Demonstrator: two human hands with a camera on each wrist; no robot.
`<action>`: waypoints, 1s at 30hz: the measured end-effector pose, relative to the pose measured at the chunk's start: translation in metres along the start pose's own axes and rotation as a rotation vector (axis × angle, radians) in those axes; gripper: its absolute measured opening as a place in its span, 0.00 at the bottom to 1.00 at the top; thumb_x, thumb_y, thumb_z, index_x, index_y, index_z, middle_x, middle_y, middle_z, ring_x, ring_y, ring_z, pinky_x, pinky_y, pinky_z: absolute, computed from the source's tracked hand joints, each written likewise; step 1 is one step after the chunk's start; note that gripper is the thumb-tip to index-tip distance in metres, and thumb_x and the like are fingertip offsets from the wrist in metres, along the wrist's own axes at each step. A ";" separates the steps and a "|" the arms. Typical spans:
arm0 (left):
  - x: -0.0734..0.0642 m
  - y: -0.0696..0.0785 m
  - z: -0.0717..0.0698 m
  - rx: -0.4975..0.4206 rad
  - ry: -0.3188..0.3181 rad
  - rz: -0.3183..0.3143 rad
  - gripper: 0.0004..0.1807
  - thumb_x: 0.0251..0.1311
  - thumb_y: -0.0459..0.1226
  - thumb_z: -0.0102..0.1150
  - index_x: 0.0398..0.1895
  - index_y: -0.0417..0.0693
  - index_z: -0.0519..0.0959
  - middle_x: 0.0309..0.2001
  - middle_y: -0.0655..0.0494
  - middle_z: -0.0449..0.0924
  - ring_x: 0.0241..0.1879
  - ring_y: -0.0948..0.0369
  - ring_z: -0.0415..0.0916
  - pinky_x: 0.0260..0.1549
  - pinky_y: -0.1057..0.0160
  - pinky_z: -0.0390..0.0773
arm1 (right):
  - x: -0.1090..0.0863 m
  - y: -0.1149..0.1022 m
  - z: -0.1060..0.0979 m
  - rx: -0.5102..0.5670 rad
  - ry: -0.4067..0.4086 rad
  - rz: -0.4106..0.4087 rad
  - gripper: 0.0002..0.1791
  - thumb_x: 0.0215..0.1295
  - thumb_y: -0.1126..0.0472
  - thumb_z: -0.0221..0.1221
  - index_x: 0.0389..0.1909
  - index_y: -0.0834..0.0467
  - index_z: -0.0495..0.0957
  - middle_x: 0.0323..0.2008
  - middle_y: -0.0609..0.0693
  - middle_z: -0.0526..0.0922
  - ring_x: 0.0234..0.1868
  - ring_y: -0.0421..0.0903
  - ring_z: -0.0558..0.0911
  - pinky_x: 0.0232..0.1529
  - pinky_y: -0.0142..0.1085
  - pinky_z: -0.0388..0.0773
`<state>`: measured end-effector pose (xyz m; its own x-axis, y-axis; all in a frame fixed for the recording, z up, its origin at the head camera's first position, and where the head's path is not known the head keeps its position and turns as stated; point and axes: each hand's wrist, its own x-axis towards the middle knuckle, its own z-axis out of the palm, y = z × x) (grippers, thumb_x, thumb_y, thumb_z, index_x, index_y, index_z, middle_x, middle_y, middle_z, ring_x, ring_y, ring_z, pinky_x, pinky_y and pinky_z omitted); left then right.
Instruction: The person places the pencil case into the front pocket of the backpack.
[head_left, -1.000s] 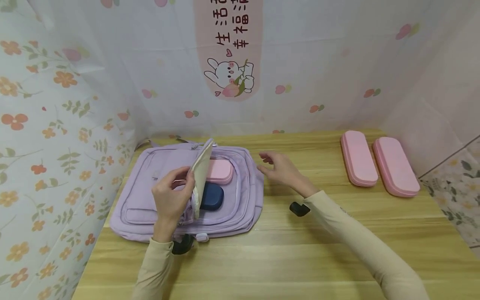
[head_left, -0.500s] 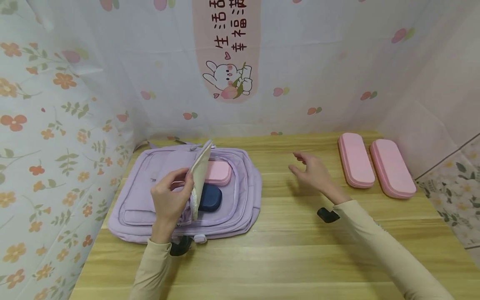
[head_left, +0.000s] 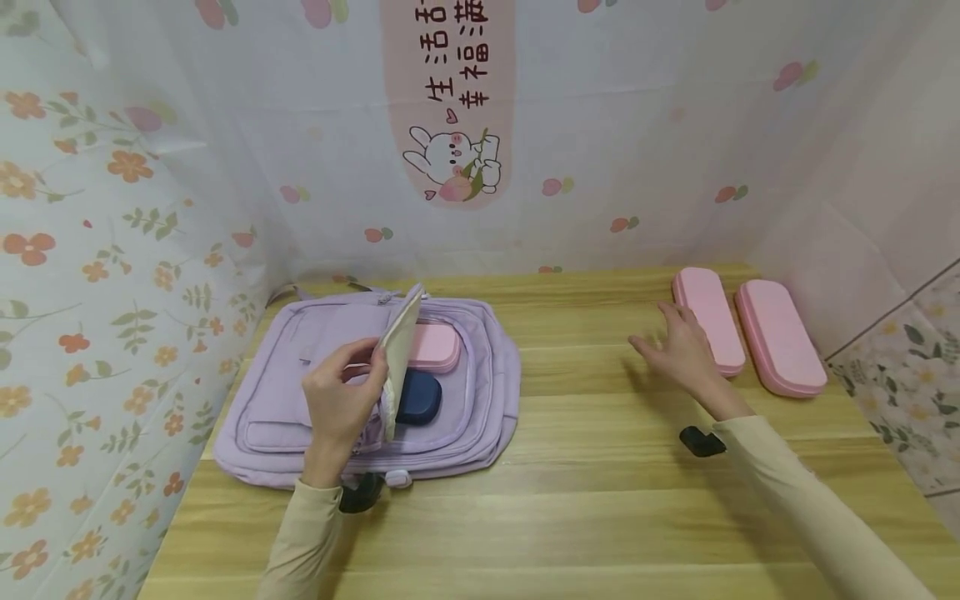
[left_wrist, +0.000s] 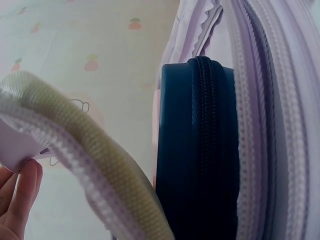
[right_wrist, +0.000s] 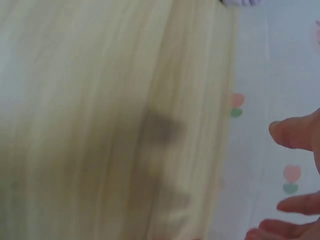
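Observation:
A lilac backpack lies flat on the wooden table, its front pocket unzipped. My left hand pinches the edge of the pocket flap and holds it raised, cream lining showing. Inside the pocket are a pink case and a dark blue zippered case, both partly hidden behind the flap in the head view. My right hand is over the table at the right with fingers spread and nothing in them. In the head view it overlaps the left edge of a pink pencil case.
A second pink pencil case lies right beside the first, near the table's right edge. Printed cloth hangs behind the table and along both sides. Bare wood stretches between the backpack and the right hand.
My right hand has moved right, from beside the backpack to the nearer of the two loose pink cases. The left hand stays at the flap, still holding it up.

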<state>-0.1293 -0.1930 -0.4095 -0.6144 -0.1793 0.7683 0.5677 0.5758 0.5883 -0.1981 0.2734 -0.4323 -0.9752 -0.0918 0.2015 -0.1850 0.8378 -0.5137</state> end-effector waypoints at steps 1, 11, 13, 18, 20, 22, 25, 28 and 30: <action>0.000 0.000 0.000 0.002 -0.001 0.000 0.10 0.50 0.23 0.69 0.37 0.36 0.88 0.30 0.44 0.89 0.24 0.53 0.85 0.29 0.76 0.85 | -0.002 0.004 -0.001 -0.007 0.003 0.018 0.44 0.65 0.54 0.66 0.70 0.78 0.58 0.66 0.82 0.61 0.65 0.79 0.63 0.62 0.75 0.64; -0.002 0.002 0.003 -0.008 -0.009 0.001 0.10 0.51 0.22 0.68 0.37 0.36 0.88 0.30 0.44 0.89 0.23 0.55 0.85 0.29 0.76 0.85 | -0.018 0.031 -0.010 -0.055 0.009 0.165 0.51 0.65 0.52 0.65 0.73 0.80 0.49 0.67 0.86 0.55 0.66 0.82 0.58 0.63 0.75 0.60; -0.002 0.002 0.004 -0.008 -0.012 0.003 0.10 0.51 0.22 0.68 0.37 0.36 0.88 0.30 0.44 0.89 0.23 0.56 0.85 0.29 0.76 0.85 | -0.020 0.037 -0.011 -0.061 0.005 0.193 0.51 0.65 0.52 0.65 0.72 0.81 0.49 0.66 0.87 0.53 0.66 0.83 0.57 0.64 0.75 0.60; -0.002 0.004 0.005 -0.007 -0.016 0.001 0.09 0.51 0.23 0.68 0.37 0.36 0.88 0.31 0.44 0.89 0.24 0.54 0.85 0.29 0.75 0.85 | -0.028 0.054 -0.012 -0.068 0.031 0.235 0.48 0.63 0.53 0.67 0.67 0.82 0.53 0.62 0.89 0.55 0.62 0.84 0.58 0.60 0.73 0.60; -0.002 0.004 0.005 -0.005 -0.015 -0.002 0.09 0.51 0.23 0.68 0.37 0.36 0.88 0.31 0.44 0.89 0.24 0.54 0.85 0.29 0.75 0.85 | -0.030 0.058 -0.010 -0.066 0.047 0.243 0.47 0.62 0.53 0.68 0.63 0.83 0.55 0.60 0.88 0.57 0.60 0.82 0.59 0.58 0.72 0.61; -0.003 0.004 0.004 -0.002 -0.016 -0.003 0.09 0.51 0.23 0.68 0.37 0.36 0.88 0.31 0.44 0.89 0.24 0.53 0.85 0.29 0.75 0.85 | -0.032 0.062 -0.009 -0.067 0.059 0.259 0.47 0.61 0.53 0.67 0.63 0.83 0.54 0.58 0.88 0.59 0.58 0.81 0.61 0.57 0.71 0.62; -0.003 0.003 0.004 -0.006 -0.017 -0.003 0.09 0.51 0.23 0.68 0.37 0.36 0.88 0.31 0.44 0.89 0.24 0.54 0.85 0.29 0.75 0.85 | -0.034 0.065 -0.007 -0.053 0.077 0.303 0.50 0.61 0.53 0.68 0.65 0.84 0.51 0.56 0.88 0.60 0.57 0.81 0.62 0.56 0.71 0.63; -0.003 0.003 0.005 -0.005 -0.019 -0.002 0.09 0.51 0.23 0.68 0.37 0.36 0.88 0.31 0.44 0.89 0.23 0.53 0.85 0.30 0.76 0.85 | -0.036 0.068 -0.006 -0.038 0.110 0.344 0.50 0.60 0.54 0.68 0.64 0.85 0.51 0.55 0.88 0.61 0.56 0.81 0.63 0.55 0.70 0.63; -0.003 0.003 0.005 -0.004 -0.020 -0.003 0.09 0.51 0.24 0.68 0.37 0.36 0.88 0.31 0.44 0.89 0.23 0.53 0.85 0.30 0.77 0.84 | -0.038 0.069 -0.005 -0.032 0.121 0.362 0.48 0.60 0.54 0.67 0.61 0.85 0.52 0.54 0.89 0.61 0.56 0.81 0.62 0.55 0.69 0.63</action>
<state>-0.1283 -0.1873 -0.4118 -0.6268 -0.1653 0.7615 0.5681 0.5719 0.5918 -0.1729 0.3376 -0.4714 -0.9549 0.2757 0.1101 0.1744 0.8211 -0.5435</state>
